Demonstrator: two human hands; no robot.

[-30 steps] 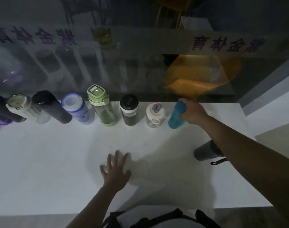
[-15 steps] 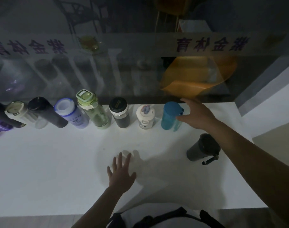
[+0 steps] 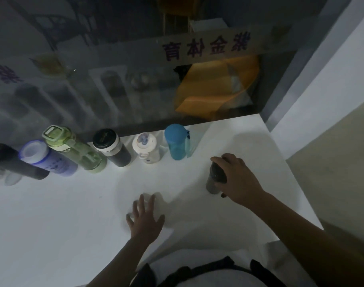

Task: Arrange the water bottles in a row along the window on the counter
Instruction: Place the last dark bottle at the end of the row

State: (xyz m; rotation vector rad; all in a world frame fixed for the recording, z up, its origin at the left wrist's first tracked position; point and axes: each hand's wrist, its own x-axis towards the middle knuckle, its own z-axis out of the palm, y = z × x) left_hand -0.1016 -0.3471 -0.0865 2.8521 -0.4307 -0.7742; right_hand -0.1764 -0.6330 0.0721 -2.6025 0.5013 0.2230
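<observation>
Several bottles stand in a row along the window (image 3: 115,83) on the white counter (image 3: 52,214): a black one (image 3: 15,164), a purple-blue one (image 3: 46,160), a green one (image 3: 73,150), a black-and-white one (image 3: 112,149), a small white one (image 3: 147,149) and a teal one (image 3: 177,145) at the right end. A dark grey bottle (image 3: 215,179) stands apart, nearer to me and to the right. My right hand (image 3: 237,179) is closed around its top. My left hand (image 3: 145,220) rests flat on the counter with fingers spread.
The counter's right edge (image 3: 297,183) runs close to the dark bottle, with a wall and floor beyond. Bare counter lies between the teal bottle and the right corner by the window. An orange shape shows behind the glass.
My right hand left the teal bottle standing in the row, moved back towards me and to the right, and closed on the dark grey bottle. The left hand stayed flat.
</observation>
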